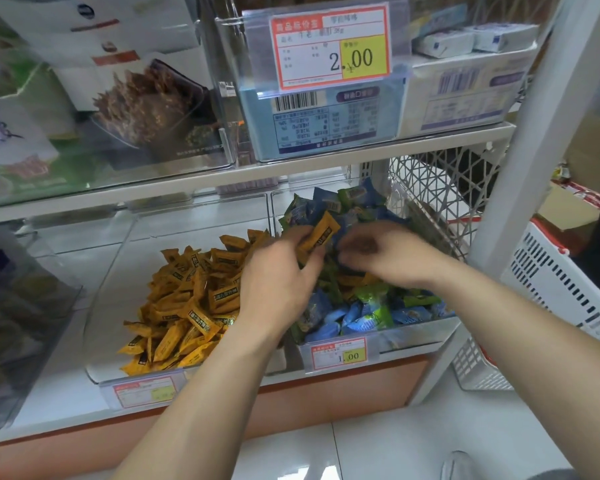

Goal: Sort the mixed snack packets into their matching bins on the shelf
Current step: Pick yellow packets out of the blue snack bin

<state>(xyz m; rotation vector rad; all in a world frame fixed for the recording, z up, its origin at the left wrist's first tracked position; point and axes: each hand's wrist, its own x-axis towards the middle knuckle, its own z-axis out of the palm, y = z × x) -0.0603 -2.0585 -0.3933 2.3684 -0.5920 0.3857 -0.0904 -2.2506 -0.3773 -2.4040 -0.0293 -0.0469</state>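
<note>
White lower shelf [66, 393] carries two clear bins [111, 271]; upper shelf [291, 164] likewise.

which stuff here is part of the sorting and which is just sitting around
Part of the job: left hand holding an orange packet; right hand; orange packet bin; mixed blue and green packet bin.

Just there: upper-shelf boxes; 2.00 price tag; white basket.

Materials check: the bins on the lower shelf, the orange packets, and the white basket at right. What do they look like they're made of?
Bins: clear rigid plastic, glossy; the shelf shows through the walls and the edges catch glare.
Orange packets: thin printed film, likely plastic or foil laminate, with crimped ends and a slight sheen.
White basket: moulded plastic with slotted walls and a matte look.
</note>
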